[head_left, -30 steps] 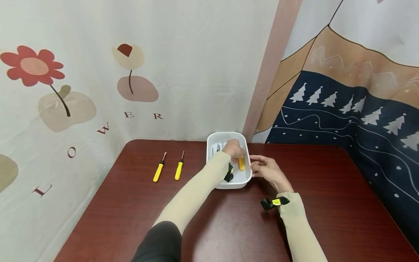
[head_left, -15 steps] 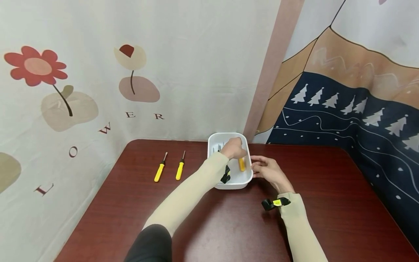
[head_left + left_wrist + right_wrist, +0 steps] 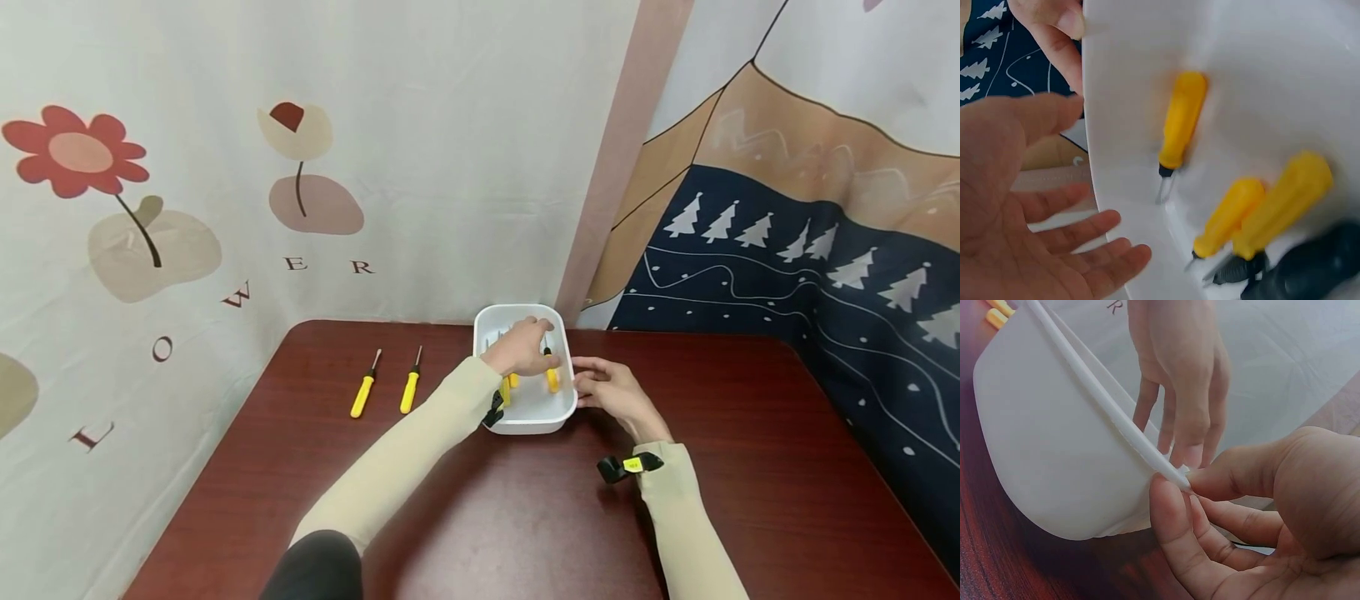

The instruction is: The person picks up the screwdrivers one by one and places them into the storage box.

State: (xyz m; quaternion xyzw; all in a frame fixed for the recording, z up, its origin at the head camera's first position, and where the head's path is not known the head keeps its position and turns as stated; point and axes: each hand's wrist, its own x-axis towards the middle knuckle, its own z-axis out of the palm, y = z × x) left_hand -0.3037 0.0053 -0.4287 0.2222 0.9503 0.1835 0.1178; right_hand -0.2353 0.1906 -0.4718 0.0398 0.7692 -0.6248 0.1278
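My left hand (image 3: 520,347) is over the white plastic bin (image 3: 534,426), its fingers spread and nothing in them. In the left wrist view, a yellow-handled screwdriver (image 3: 1184,119) lies alone by the bin's side wall, apart from the hand. Further along the bin are two more yellow-handled screwdrivers (image 3: 1285,203) and dark-handled tools (image 3: 1310,265), partly cut off by the frame. My right hand (image 3: 621,398) pinches the bin's right rim between thumb and fingers, close up in the right wrist view.
Two yellow-handled screwdrivers, one further left (image 3: 363,394) and one nearer the bin (image 3: 410,390), lie side by side on the dark red table (image 3: 480,525). A printed curtain (image 3: 450,167) hangs right behind the table's back edge.
My left hand has drawn back to the left and its fingers have spread, showing more of the yellow-handled screwdriver at the bin's right side. My right hand stays at the rim.
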